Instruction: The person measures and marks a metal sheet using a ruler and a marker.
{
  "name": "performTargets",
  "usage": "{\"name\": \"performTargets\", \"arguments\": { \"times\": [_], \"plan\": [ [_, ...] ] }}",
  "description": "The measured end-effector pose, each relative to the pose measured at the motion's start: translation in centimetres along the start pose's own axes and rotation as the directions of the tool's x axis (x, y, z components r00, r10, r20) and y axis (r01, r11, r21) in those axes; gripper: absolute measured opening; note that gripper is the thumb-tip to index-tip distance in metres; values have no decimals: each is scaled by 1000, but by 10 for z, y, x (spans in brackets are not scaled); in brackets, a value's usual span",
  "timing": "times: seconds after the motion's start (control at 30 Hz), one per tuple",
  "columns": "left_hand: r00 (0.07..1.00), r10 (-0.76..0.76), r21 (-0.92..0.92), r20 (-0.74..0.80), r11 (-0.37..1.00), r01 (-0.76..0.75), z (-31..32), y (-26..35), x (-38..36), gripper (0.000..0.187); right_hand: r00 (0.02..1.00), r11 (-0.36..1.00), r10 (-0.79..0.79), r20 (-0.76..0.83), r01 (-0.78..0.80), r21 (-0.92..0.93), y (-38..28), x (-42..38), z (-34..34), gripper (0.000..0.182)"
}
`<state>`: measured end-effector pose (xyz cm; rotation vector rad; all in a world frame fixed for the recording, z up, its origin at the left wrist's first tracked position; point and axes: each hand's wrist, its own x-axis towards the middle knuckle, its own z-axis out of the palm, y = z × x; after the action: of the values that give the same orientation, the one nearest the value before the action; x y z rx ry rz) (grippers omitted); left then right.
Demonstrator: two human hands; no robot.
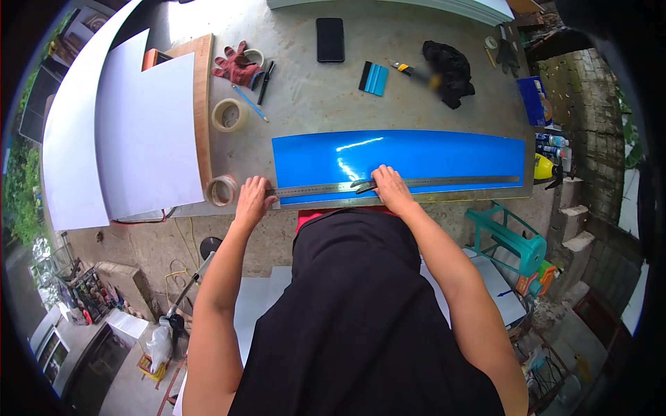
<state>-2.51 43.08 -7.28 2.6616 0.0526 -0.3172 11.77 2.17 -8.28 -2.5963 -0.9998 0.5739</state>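
Observation:
A glossy blue sheet (444, 154) lies along the table's near edge. Across its lower part stretches a long metal ruler (312, 189). My left hand (254, 201) grips the ruler's left end, its fingers bent over it just past the sheet's left edge. In my right hand (393, 190) is a slim dark tool (365, 186), held over the ruler near the middle; its exact kind is too small to tell. A tape roll (221, 191) lies beside my left hand.
White panels (149, 139) and a wooden board (202, 104) cover the table's left. Farther back are a glove (237, 66), pencil (250, 103), pen (266, 82), phone (330, 39), blue squeegee (374, 78), utility knife (400, 66) and black cloth (449, 69). A green stool (510, 243) stands right.

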Motion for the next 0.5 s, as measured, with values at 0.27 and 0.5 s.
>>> {"name": "performTargets", "arguments": {
  "times": [0.27,0.5],
  "plan": [
    [1000,8,16,1,1000,-8,6,-3,-1,39,1000,999,22,21,-21,-47,6,4,21,30],
    [997,-70,-93,18,993,72,15,-21,2,34,994,989,103,-26,-99,113,-7,7,-3,20]
  ]
}}
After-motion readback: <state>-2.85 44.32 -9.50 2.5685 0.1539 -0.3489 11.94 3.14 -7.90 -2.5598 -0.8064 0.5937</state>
